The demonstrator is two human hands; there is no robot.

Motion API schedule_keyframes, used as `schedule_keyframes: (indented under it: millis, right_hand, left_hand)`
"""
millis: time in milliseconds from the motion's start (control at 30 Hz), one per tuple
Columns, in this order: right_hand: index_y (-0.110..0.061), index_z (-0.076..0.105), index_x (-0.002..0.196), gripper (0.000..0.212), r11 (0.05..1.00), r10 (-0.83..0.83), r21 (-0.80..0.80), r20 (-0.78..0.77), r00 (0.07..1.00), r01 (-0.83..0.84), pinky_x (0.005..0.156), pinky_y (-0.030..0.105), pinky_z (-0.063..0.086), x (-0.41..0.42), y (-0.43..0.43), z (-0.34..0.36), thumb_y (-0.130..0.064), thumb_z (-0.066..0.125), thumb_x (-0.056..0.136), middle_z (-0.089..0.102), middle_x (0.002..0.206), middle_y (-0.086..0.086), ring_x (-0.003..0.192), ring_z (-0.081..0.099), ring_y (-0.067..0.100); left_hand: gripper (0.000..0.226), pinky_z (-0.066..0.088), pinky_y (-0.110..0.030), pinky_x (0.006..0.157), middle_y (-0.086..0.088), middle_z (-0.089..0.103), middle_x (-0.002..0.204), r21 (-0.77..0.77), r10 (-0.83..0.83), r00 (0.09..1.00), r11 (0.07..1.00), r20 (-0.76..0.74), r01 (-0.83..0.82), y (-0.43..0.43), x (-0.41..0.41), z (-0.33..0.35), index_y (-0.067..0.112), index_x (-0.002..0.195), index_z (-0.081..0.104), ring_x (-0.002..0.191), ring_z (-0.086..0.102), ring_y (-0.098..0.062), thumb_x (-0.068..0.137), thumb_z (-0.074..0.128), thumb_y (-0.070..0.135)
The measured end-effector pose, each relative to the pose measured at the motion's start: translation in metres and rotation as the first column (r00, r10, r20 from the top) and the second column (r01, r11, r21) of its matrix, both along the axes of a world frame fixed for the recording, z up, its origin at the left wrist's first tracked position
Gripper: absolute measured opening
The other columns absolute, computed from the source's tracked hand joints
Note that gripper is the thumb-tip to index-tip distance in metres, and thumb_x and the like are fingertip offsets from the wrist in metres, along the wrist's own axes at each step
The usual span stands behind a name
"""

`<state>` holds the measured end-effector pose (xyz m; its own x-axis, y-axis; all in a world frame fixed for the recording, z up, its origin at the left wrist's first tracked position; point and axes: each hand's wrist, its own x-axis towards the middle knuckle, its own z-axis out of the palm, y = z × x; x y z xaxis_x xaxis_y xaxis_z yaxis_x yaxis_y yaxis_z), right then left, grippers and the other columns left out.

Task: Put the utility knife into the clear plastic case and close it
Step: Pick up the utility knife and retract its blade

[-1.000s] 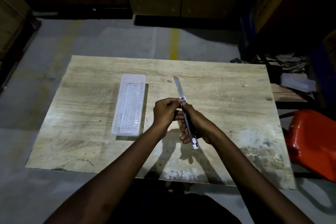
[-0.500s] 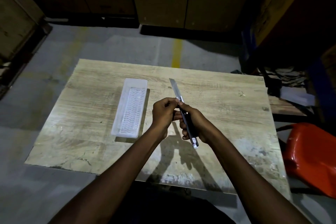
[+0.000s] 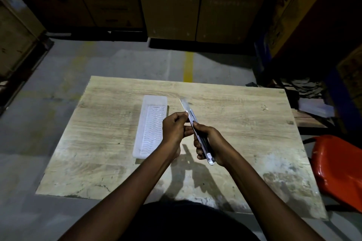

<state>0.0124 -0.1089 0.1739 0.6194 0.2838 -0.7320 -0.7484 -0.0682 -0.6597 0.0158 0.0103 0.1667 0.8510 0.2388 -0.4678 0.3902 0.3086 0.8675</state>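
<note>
The utility knife (image 3: 206, 149) is held above the middle of the wooden table (image 3: 244, 123), its blade (image 3: 184, 104) out and pointing away from me. My right hand (image 3: 211, 142) is wrapped around the dark handle. My left hand (image 3: 175, 128) pinches the knife near the base of the blade. The clear plastic case (image 3: 150, 125) lies flat on the table just left of my left hand, long side running away from me, with a wavy ribbed pattern showing; whether it is open or closed I cannot tell.
An orange plastic chair (image 3: 338, 170) stands at the table's right edge. Cardboard boxes (image 3: 170, 4) are stacked behind the table and to the left. A blue rack (image 3: 333, 76) with cluttered items stands at the back right. Concrete floor with a yellow line (image 3: 189, 66) surrounds the table.
Both hands stay on the knife in nearly the same pose. The exposed blade looks slightly shorter than a second ago. The view has tilted a little.
</note>
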Motion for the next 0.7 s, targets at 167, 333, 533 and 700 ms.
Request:
schedule_keyframes:
  millis: [167,333,533,700]
  right_hand:
    - [-0.013,0.049,0.056,0.046,1.000,-0.021,-0.020,0.031,0.999,0.022,0.042,0.023,0.032,-0.006,0.013,0.001,-0.044,0.053,0.089,0.044,0.049,0.003,0.038,0.040,0.018]
    - [-0.014,0.052,0.059,0.041,0.998,-0.028,-0.059,0.043,0.999,0.030,0.041,0.022,0.028,-0.012,0.016,0.001,-0.042,0.055,0.088,0.045,0.051,0.002,0.040,0.039,0.017]
    - [-0.013,0.054,0.062,0.036,0.996,-0.075,-0.045,0.124,0.989,0.081,0.043,0.021,0.018,-0.016,0.018,0.009,-0.035,0.053,0.090,0.043,0.051,0.002,0.037,0.028,0.013]
    - [-0.011,0.057,0.067,0.032,0.993,-0.106,-0.029,0.171,0.980,0.112,0.042,0.021,0.019,-0.020,0.020,0.011,-0.032,0.053,0.090,0.043,0.051,0.002,0.038,0.028,0.014]
  left_hand:
    - [0.016,0.057,-0.031,0.061,-0.011,0.069,0.087,0.002,0.031,1.000,1.000,-0.002,-0.031,0.017,0.003,0.000,0.010,0.084,0.066,0.060,0.066,-0.023,0.093,0.053,0.013]
    - [0.015,0.056,-0.028,0.058,-0.010,0.069,0.092,0.007,0.050,0.999,0.999,0.009,-0.050,0.030,0.008,0.004,0.011,0.088,0.066,0.063,0.066,-0.024,0.093,0.052,0.014]
    - [0.016,0.058,-0.032,0.063,-0.009,0.067,0.092,-0.012,0.067,0.997,0.998,0.037,-0.067,0.032,0.013,0.015,0.013,0.085,0.065,0.061,0.064,-0.021,0.094,0.052,0.013]
    - [0.016,0.058,-0.035,0.068,-0.007,0.067,0.090,-0.043,0.099,0.994,0.994,0.035,-0.097,0.033,0.012,0.020,0.016,0.084,0.065,0.062,0.064,-0.020,0.093,0.052,0.013]
